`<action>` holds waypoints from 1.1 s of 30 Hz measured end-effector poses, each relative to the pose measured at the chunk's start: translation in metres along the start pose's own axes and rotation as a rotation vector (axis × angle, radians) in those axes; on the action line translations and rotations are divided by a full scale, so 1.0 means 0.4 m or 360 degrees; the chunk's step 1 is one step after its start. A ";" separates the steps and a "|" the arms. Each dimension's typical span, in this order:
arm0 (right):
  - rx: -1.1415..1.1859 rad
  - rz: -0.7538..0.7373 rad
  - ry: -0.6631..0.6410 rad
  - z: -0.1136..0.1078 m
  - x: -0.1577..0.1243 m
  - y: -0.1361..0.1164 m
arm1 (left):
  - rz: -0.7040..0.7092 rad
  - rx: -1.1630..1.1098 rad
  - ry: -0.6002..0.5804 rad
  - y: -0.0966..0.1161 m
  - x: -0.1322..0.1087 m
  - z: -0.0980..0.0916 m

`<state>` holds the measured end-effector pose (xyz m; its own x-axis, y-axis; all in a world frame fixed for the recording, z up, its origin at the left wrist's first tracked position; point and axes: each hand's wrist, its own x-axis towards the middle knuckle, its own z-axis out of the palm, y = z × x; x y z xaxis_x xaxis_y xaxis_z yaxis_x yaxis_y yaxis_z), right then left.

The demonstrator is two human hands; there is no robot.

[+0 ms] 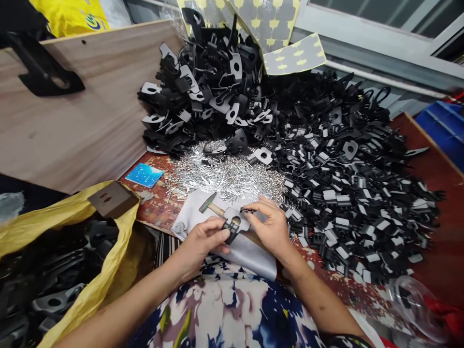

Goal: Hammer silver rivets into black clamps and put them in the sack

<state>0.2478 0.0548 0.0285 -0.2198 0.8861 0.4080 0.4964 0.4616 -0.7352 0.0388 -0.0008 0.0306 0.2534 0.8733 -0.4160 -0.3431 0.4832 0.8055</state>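
The left hand (207, 236) pinches a black, round-holed clip (231, 225) between thumb and fingers; the right hand (271, 226) pinches a small dark piece (247, 210) close beside it. Just beyond the left hand, a wooden-handled hammer (214, 207) lies on a smooth grey sheet (250, 258); farther off, slim, shiny pins (228, 175) heap on the tabletop (154, 205), its red paint flaking.

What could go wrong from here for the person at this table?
The small part pinched in the right fingers might slip and be lost among the pins. The tall heap of black pieces could slide; a few pieces lie on the pins at its foot. The hammer lies close to the left fingers, which hold a clip, so it might get knocked.
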 end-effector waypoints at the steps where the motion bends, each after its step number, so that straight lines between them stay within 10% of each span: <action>1: 0.0038 -0.0017 -0.0020 0.010 0.000 -0.014 | 0.0024 -0.0021 -0.0026 0.002 0.006 0.012; 16: 0.0144 -0.0286 -0.0074 0.061 -0.038 -0.054 | 0.0273 0.0023 -0.0012 0.011 0.001 0.024; 25: 0.0747 0.0235 -0.0549 0.075 -0.046 -0.041 | 0.0383 0.0316 0.0107 0.010 -0.001 -0.031; 33: -0.0511 -0.0271 -0.0500 0.045 0.177 0.112 | 0.0242 0.0154 0.0184 -0.017 -0.009 -0.063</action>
<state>0.2394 0.1389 0.0148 -0.5391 0.7912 0.2887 0.6545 0.6093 -0.4476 0.0175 -0.0059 0.0160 0.0984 0.9396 -0.3279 -0.2794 0.3423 0.8971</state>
